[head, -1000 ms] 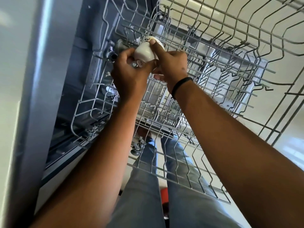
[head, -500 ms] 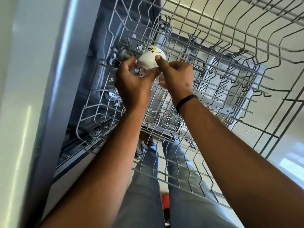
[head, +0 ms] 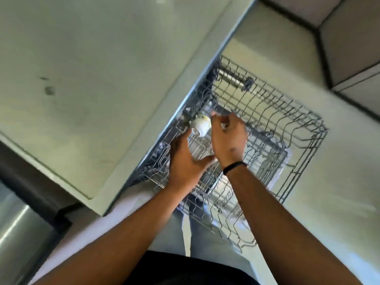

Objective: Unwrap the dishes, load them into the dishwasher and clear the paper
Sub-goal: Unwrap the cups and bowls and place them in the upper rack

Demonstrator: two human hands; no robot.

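A small white ceramic cup [head: 200, 126] is being seated upside down at the back-left corner of the grey wire dishwasher rack [head: 304, 128], left hand [head: 186, 161] fingers relaxed apart beside it, right hand [head: 229, 138] fingers loosely curled, grip unclear; it should be settled between tines before being released.

Single head-worn wide-angle view, which looked steeply down from above. Framed close: both forearms, the pulled-out wire rack [head: 267, 128] and the counter [head: 92, 79] at left. No second view supplied.
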